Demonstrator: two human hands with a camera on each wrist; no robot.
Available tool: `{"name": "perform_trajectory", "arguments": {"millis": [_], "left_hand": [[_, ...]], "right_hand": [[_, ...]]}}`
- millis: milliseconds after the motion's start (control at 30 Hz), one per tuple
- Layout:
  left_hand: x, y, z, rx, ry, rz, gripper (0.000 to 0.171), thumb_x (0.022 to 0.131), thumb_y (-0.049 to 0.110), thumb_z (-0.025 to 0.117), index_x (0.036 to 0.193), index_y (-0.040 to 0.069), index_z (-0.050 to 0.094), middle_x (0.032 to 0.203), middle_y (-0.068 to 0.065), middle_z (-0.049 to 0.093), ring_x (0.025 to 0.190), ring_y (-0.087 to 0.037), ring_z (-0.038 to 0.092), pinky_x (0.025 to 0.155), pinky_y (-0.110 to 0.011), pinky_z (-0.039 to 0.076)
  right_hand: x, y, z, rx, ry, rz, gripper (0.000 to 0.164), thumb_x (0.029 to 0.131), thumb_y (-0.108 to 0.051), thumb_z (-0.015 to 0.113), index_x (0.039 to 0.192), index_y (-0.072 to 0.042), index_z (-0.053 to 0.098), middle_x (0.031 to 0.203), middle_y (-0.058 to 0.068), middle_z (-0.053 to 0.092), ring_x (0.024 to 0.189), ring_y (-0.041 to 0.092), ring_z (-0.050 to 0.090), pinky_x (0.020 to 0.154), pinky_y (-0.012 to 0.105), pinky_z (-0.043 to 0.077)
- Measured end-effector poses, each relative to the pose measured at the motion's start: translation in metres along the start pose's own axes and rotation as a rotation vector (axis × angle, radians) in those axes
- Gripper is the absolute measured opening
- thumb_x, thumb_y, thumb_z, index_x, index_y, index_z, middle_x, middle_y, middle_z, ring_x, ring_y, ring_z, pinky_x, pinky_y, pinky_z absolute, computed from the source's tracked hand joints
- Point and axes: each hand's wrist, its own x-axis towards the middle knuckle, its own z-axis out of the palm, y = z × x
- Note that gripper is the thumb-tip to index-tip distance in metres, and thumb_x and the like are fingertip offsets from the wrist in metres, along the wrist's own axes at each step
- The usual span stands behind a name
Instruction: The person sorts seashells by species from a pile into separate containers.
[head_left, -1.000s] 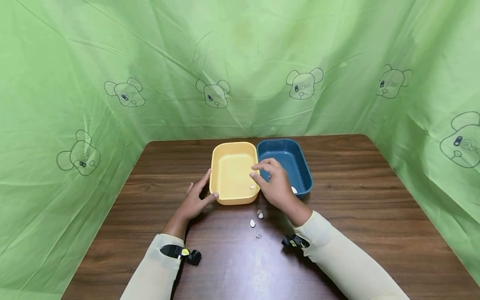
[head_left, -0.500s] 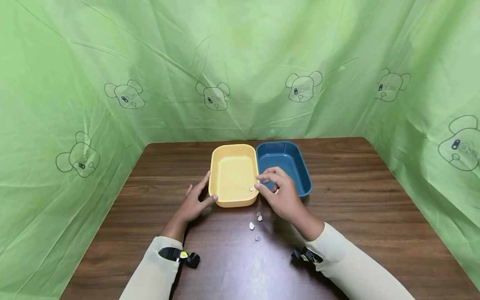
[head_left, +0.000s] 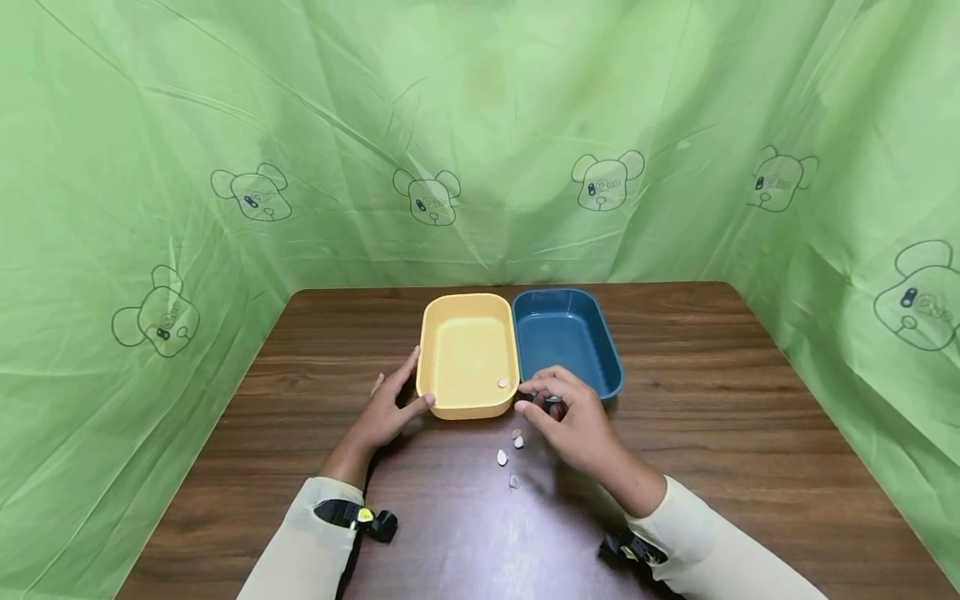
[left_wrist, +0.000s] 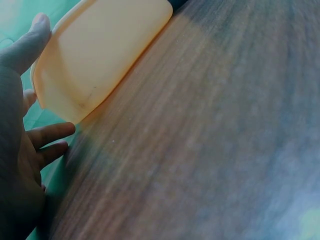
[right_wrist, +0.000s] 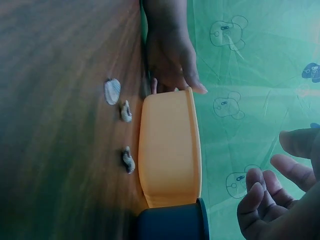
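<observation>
My left hand [head_left: 385, 417] rests its thumb and fingertips against the left side of the yellow tray [head_left: 468, 412], its fingers spread. One small pale seashell [head_left: 502, 382] lies inside that tray, near its front right corner. The right hand [head_left: 573, 417] hovers over the front of the blue tray [head_left: 611, 367], fingers loosely bent. In the right wrist view nothing shows between its thumb and fingers. Several seashells lie on the table before the trays, among them a white one [head_left: 502, 457] and a ridged one [right_wrist: 112, 92]. The right hand hides the blue tray's near left corner.
The two trays stand side by side on a brown wooden table [head_left: 690, 400]. A green curtain [head_left: 495, 100] with printed bear heads encloses the back and sides. Black straps with small cameras [head_left: 385, 526] sit on both wrists.
My right hand has drawn back from above the trays' shared edge, toward the front right. The left hand stays against the yellow tray. The shells on the table have not moved.
</observation>
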Motion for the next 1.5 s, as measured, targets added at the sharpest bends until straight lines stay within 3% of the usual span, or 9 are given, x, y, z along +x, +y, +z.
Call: {"name": "perform_trajectory", "arguments": {"millis": [267,433,567,800,933,967,1267,1500], "left_hand": [[-0.004,-0.002,-0.001,-0.004,-0.001,0.004,0.093,0.104,0.042,0.072,0.177,0.025,0.019,0.180,-0.008,0.031,0.167,-0.039,0.030,0.128,-0.080,-0.005],[-0.005,-0.003,-0.001,0.005,0.006,0.010,0.092,0.104,0.042,0.072,0.177,0.020,0.021,0.180,-0.010,0.032,0.166,-0.040,0.031,0.127,-0.082,-0.004],[-0.005,-0.003,-0.001,0.003,0.015,0.013,0.091,0.104,0.042,0.072,0.177,0.021,0.022,0.179,-0.010,0.033,0.166,-0.041,0.032,0.127,-0.082,-0.003],[-0.001,-0.007,-0.001,-0.012,0.007,0.006,0.093,0.103,0.043,0.074,0.177,0.025,0.022,0.180,-0.006,0.032,0.167,-0.039,0.031,0.128,-0.081,-0.005],[-0.002,-0.007,0.000,-0.006,0.006,0.012,0.092,0.103,0.043,0.073,0.177,0.028,0.020,0.180,-0.005,0.031,0.167,-0.039,0.031,0.128,-0.081,-0.004],[-0.004,0.001,-0.001,0.001,0.002,0.007,0.092,0.104,0.041,0.072,0.177,0.027,0.019,0.180,-0.008,0.031,0.167,-0.039,0.031,0.128,-0.081,-0.004],[-0.003,0.000,0.000,-0.012,0.003,0.004,0.092,0.104,0.042,0.072,0.177,0.027,0.018,0.180,-0.006,0.031,0.167,-0.037,0.030,0.129,-0.079,-0.005],[-0.001,0.002,0.000,-0.008,0.007,0.014,0.092,0.103,0.041,0.073,0.177,0.019,0.021,0.180,-0.009,0.032,0.166,-0.040,0.031,0.127,-0.082,-0.004]], "right_hand": [[-0.016,0.006,0.003,0.039,-0.037,-0.025,0.015,0.092,-0.002,0.086,0.106,-0.003,0.082,0.103,0.017,0.074,0.076,0.007,0.061,0.063,0.021,0.053],[-0.023,0.012,0.003,0.023,-0.059,-0.031,0.014,0.092,-0.002,0.086,0.105,-0.006,0.083,0.100,0.012,0.076,0.079,0.007,0.062,0.068,0.022,0.056],[-0.027,0.015,0.003,0.021,-0.084,0.012,0.015,0.092,-0.004,0.086,0.106,-0.008,0.083,0.102,0.010,0.077,0.080,0.006,0.062,0.069,0.024,0.057],[-0.032,0.020,0.005,0.022,-0.113,0.078,0.014,0.092,-0.005,0.086,0.106,-0.008,0.083,0.107,0.017,0.077,0.080,0.005,0.063,0.069,0.024,0.058],[-0.034,0.025,0.006,0.027,-0.134,0.096,0.014,0.092,-0.004,0.086,0.106,-0.004,0.082,0.104,0.017,0.076,0.078,0.005,0.066,0.068,0.024,0.058],[-0.035,0.026,0.007,0.034,-0.143,0.106,0.014,0.093,-0.004,0.086,0.106,-0.002,0.081,0.103,0.017,0.076,0.078,0.005,0.067,0.066,0.024,0.058],[-0.037,0.033,0.006,0.070,-0.169,0.238,0.019,0.091,-0.001,0.085,0.109,0.004,0.079,0.104,0.022,0.073,0.065,0.004,0.063,0.053,0.024,0.054],[-0.038,0.042,0.008,0.089,-0.198,0.284,0.021,0.091,0.000,0.085,0.110,0.005,0.077,0.103,0.022,0.070,0.057,0.003,0.057,0.046,0.022,0.049]]}}
